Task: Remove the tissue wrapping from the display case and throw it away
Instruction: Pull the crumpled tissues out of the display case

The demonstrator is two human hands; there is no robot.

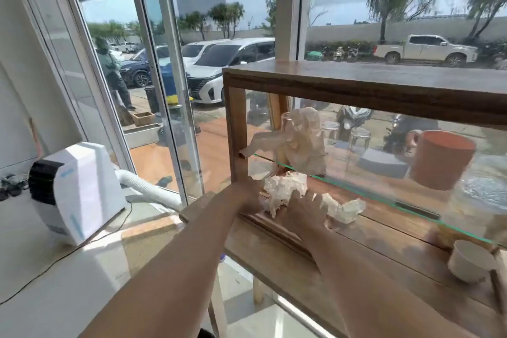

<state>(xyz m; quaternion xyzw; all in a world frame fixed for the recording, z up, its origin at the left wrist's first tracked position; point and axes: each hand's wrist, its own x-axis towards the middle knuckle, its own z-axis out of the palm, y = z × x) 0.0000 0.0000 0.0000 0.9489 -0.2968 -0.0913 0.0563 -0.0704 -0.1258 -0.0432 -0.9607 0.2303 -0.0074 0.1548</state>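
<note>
Left arm: bare forearm stretches from the lower edge up toward the case's left corner.
Left hand (248, 195): at the foot of the case's left wooden post, beside the crumpled tissue; blurred, so I cannot tell how far it is open or whether it grips anything.
Right hand (297, 214): reaches into the bottom level with fingers spread, pressed against the lower wad of tissue; whether they have closed on it cannot be told from the blur.
Lower tissue wrapping (285, 191): white crumpled paper lying on the wooden floor of the case at its left end, trailing right past the right hand.
Small white cup (470, 261): on the wood at the lower right, well apart from the hands.
Display case (356, 85): wooden frame with a flat top, glass front and a glass shelf across the middle.
Upper tissue wrapping (304, 140): a taller cream-coloured bundle standing on the glass shelf near the left post, one strip reaching left to the post.
Glasses (330, 132): clear tumblers upside down on the shelf, just right of the upper bundle.
Terracotta mug (441, 159): farther right on the same level.
White appliance (79, 189): on the counter to the left, with a ribbed hose.
Beyond the window: parked cars and trees.
</note>
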